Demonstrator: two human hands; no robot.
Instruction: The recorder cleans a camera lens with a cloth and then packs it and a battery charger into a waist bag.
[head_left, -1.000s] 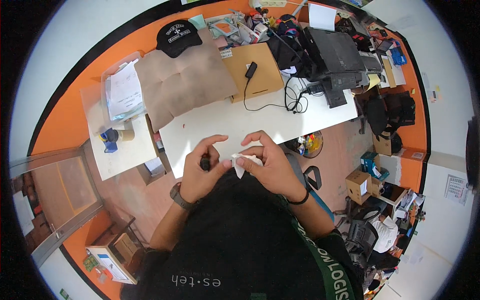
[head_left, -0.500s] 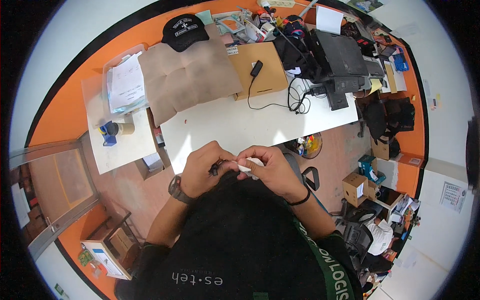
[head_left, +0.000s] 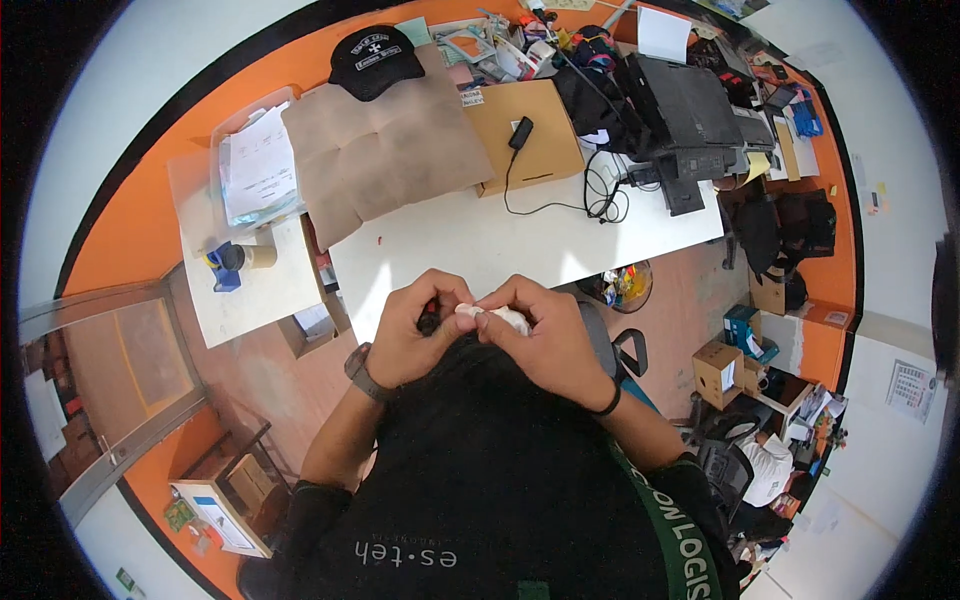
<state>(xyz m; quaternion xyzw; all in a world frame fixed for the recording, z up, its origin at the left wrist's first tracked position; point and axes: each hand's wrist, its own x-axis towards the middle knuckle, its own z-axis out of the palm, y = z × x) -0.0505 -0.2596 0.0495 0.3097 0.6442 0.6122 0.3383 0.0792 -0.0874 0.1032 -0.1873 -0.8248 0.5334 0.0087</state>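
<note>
My left hand (head_left: pixel 412 338) and my right hand (head_left: pixel 552 345) meet in front of my chest, by the front edge of the white table (head_left: pixel 450 240). Between the fingertips is a crumpled white piece (head_left: pixel 512 319), like tissue or soft cloth, mostly inside my right hand. The thumb and fingers of my left hand pinch its left end. A small black object (head_left: pixel 430 319), whose kind I cannot make out, is tucked in the curled fingers of that same hand. Both hands are closed, and the fingers partly hide what they hold.
On the table are a beige cushion (head_left: pixel 390 150) under a black cap (head_left: pixel 376 62), a cardboard box (head_left: pixel 540 160) with a black adapter (head_left: pixel 521 133) on it, and a black printer (head_left: pixel 690 105). A clear bin (head_left: pixel 630 287) and a chair (head_left: pixel 630 350) stand to the right.
My fingertips have drawn together on the white piece, and its left end now reaches my left fingers. The black object sits deeper in my left hand. The view has shifted slightly.
</note>
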